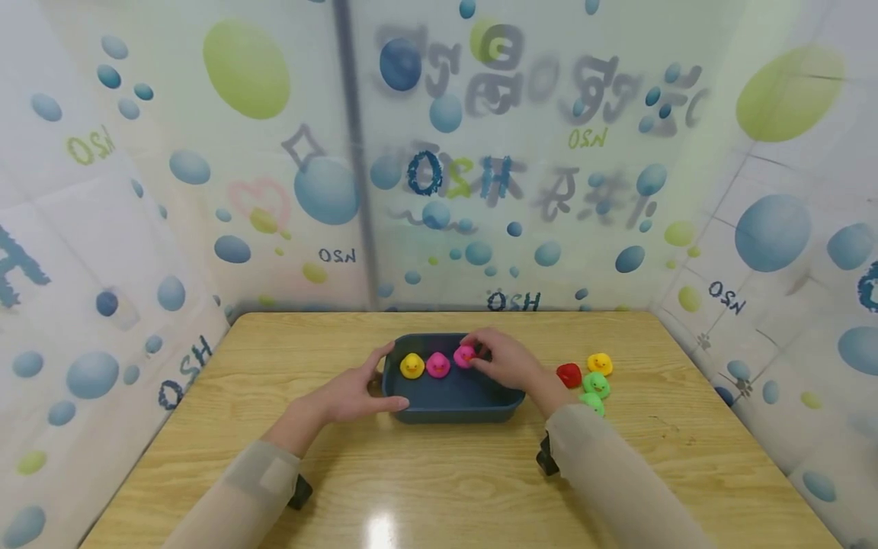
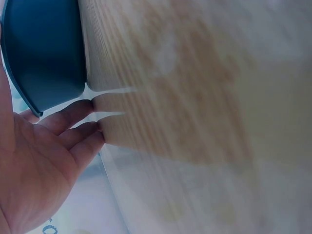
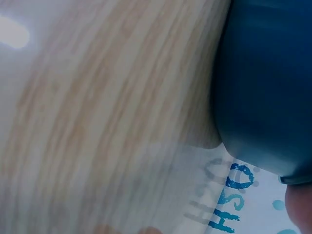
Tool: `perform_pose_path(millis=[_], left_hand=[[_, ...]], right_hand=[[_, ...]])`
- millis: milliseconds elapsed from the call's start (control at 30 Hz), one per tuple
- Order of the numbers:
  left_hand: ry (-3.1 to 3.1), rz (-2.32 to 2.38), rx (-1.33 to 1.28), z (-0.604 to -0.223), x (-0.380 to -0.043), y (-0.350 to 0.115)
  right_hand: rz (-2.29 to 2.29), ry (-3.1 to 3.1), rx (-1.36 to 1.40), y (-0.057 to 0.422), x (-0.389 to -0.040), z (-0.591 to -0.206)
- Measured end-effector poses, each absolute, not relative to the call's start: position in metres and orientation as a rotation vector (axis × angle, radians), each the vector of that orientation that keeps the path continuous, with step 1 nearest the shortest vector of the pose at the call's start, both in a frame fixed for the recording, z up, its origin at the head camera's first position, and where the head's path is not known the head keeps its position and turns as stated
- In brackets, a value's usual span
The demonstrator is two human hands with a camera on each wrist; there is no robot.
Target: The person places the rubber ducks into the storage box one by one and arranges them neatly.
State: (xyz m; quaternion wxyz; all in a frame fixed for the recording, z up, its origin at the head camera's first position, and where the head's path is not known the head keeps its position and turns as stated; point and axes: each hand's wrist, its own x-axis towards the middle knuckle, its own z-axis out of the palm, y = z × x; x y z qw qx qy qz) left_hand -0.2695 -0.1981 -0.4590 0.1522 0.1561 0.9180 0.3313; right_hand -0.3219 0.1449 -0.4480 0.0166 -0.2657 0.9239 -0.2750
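Note:
A dark blue plastic bin [image 1: 461,396] sits on the table. My left hand [image 1: 351,393] spans its left end and holds it, thumb along the front left corner and index finger at the back left corner. In the left wrist view other fingers [image 2: 80,139] reach down beside the bin to the tabletop. My right hand [image 1: 506,358] pinches a pink rubber duck [image 1: 464,356] inside the bin near the back wall. To its left stand another pink duck [image 1: 438,365] and a yellow duck [image 1: 412,366], in a row. The right wrist view shows mostly the bin's outer wall [image 3: 268,87].
Right of the bin, a red duck [image 1: 568,374], a yellow duck [image 1: 600,363], a green duck [image 1: 597,384] and a second green duck [image 1: 593,404], partly behind the right arm, lie on the wooden table [image 1: 439,480]. Printed curtains surround the table's back and sides.

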Motion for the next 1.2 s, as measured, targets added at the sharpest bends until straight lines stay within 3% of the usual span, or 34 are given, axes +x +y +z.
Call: perform_pose_path(millis=[667,1200], left_hand=[[2.654,0.923,0.453,-0.460,-0.270,-0.198],[2.660,0.925,0.458,-0.461,-0.269,-0.198]], right_hand=[[-0.444,2.986,-0.781,0.137,-0.320,-0.452],[-0.398,3.000,-0.791,0.137,-0.321,-0.454]])
